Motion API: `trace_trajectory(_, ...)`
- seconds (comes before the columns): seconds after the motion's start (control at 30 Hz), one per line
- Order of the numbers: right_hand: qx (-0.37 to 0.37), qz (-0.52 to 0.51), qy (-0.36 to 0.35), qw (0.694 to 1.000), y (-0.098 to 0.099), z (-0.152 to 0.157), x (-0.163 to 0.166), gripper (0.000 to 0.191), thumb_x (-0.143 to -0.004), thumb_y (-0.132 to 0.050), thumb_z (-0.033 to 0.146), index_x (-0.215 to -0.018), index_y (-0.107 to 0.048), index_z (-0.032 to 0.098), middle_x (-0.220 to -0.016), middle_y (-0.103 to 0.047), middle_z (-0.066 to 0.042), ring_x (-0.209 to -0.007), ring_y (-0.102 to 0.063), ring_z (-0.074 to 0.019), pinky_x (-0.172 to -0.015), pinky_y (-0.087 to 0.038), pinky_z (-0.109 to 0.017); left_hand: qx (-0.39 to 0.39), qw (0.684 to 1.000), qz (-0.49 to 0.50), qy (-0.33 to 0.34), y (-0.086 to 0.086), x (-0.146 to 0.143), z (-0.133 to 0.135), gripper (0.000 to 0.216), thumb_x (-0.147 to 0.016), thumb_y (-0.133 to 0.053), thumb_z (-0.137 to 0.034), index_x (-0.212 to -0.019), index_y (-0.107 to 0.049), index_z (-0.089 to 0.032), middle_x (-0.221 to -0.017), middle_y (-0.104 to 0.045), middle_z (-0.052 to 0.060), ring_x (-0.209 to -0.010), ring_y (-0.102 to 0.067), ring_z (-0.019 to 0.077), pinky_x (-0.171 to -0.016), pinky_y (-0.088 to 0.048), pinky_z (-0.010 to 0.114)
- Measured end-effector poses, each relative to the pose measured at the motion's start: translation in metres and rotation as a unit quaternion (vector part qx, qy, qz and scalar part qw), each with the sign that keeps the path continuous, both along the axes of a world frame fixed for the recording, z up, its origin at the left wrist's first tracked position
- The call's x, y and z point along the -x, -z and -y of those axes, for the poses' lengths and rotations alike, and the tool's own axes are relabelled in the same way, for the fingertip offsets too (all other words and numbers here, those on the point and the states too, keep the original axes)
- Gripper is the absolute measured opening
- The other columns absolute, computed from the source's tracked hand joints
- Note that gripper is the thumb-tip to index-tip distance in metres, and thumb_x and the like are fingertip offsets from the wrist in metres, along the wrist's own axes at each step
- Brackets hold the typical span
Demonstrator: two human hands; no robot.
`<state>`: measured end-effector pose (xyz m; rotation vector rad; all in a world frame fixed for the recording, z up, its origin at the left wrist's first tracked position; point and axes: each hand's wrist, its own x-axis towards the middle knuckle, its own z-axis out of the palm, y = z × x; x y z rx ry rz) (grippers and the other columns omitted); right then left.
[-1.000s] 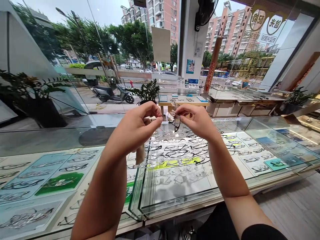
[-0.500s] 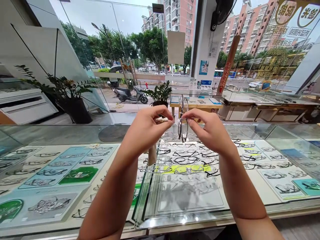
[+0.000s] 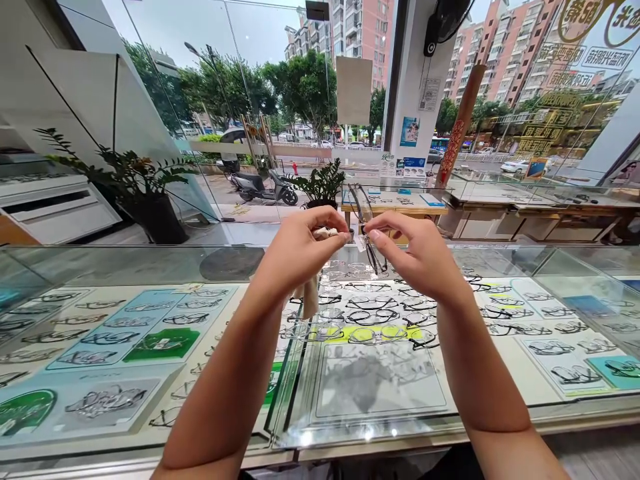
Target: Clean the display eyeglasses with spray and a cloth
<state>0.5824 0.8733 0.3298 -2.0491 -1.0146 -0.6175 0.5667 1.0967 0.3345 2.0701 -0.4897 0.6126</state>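
Observation:
A pair of dark-rimmed eyeglasses (image 3: 364, 206) is held on end above the glass counter, one lens over the other. My right hand (image 3: 417, 252) is closed on its middle with thumb and forefinger. A small pale tag (image 3: 361, 243) shows by the frame. Just left of the glasses, my left hand (image 3: 299, 248) is closed round a beige cloth (image 3: 310, 297), which hangs down below the palm; a whitish fold of it shows between thumb and fingers. The left fingertips are close to the glasses, and I cannot tell whether they touch.
Below my hands is a glass display counter (image 3: 380, 415) with rows of eyeglasses (image 3: 371, 315) inside. Beyond it stand a low table (image 3: 390, 209), potted plants (image 3: 163, 217) and another counter (image 3: 530, 217). A large window gives onto a street with a parked scooter (image 3: 265, 188).
The glasses have tilted, their upper lens leaning left and the lower one swinging right. My left hand has shifted slightly right, and the pale tag has come into sight.

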Motion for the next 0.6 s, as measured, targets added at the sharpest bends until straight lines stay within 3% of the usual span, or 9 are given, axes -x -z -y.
trace_trajectory(0.13,-0.016,0.000,-0.004,1.000,0.001,-0.001,-0.002,0.021,-0.107,-0.060,0.035,-0.111,-0.077,0.024,-0.109,-0.084,-0.003,-0.101,-0.076,-0.0236,-0.085,-0.052,-0.037,0.024,0.999,-0.039,0.004,0.001,-0.002,0.001,0.023,-0.089,-0.072,-0.041,-0.090,-0.074,-0.018,-0.079,-0.067,0.003,-0.071,-0.057,0.0154,-0.061,-0.044,0.026)
trace_trajectory(0.23,-0.017,-0.005,-0.011,1.000,0.001,-0.002,-0.003,0.023,-0.108,-0.059,0.039,-0.113,-0.077,0.025,-0.112,-0.084,-0.003,-0.102,-0.076,-0.0241,-0.087,-0.052,-0.037,0.076,0.990,-0.112,0.043,0.004,-0.006,0.004,0.031,-0.088,-0.076,-0.047,-0.098,-0.073,-0.018,-0.063,-0.052,-0.003,-0.053,-0.041,0.0109,-0.050,-0.031,0.024)
trace_trajectory(0.33,-0.014,-0.003,-0.025,1.000,0.001,-0.002,-0.003,0.025,-0.109,-0.058,0.040,-0.118,-0.076,0.026,-0.118,-0.083,-0.004,-0.106,-0.076,-0.0244,-0.091,-0.053,-0.038,0.122,0.979,-0.143,0.078,0.007,-0.010,0.008,0.036,-0.084,-0.081,-0.048,-0.100,-0.072,-0.018,-0.058,-0.043,-0.006,-0.049,-0.035,0.0094,-0.047,-0.025,0.023)
trace_trajectory(0.6,-0.042,-0.013,-0.073,0.996,0.001,-0.002,-0.002,0.024,-0.110,-0.058,0.041,-0.121,-0.073,0.027,-0.122,-0.080,-0.004,-0.106,-0.074,-0.0221,-0.094,-0.053,-0.037,0.193,0.965,-0.131,0.117,0.011,-0.017,0.008,0.037,-0.080,-0.088,-0.049,-0.091,-0.068,-0.019,-0.060,-0.045,-0.005,-0.053,-0.037,0.0092,-0.050,-0.027,0.023)
